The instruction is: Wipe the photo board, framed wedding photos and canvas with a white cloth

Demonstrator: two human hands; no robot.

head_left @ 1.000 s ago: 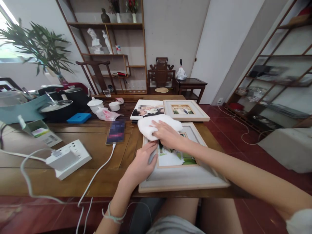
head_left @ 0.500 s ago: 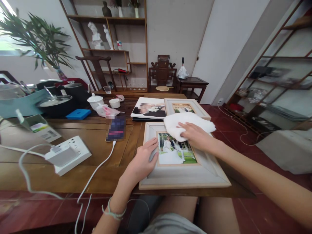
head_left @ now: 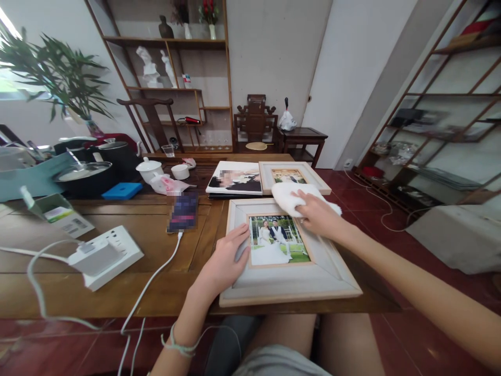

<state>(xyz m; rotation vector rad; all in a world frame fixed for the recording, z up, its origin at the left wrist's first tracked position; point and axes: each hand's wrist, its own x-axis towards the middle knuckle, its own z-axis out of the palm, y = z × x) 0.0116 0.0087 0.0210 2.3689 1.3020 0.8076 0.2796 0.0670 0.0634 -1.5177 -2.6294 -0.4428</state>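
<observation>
A picture frame (head_left: 289, 284) with a wide pale border and light wood edging lies flat at the table's front edge. Behind its pane is a photo (head_left: 277, 243) of a couple outdoors. My left hand (head_left: 227, 258) rests on the frame's left side, fingers stretched out along the border. In my right hand (head_left: 315, 211) is a fluffy white cloth (head_left: 287, 197), pressed over the frame's upper right corner. The cloth hides that corner and also overlaps the near edge of a second frame (head_left: 321, 184) behind.
Left of that second frame lies a photo album (head_left: 213, 183) on a dark item. A phone (head_left: 183, 211) on a white cable, a power strip (head_left: 131, 253), a small open box (head_left: 62, 216), a blue box (head_left: 122, 190) and a lidded white cup (head_left: 149, 168) occupy the table's left side.
My right hand has moved the cloth slightly right, off the photo, so the couple shows more fully. My left hand stays on the frame. The camera view has shifted a little.
</observation>
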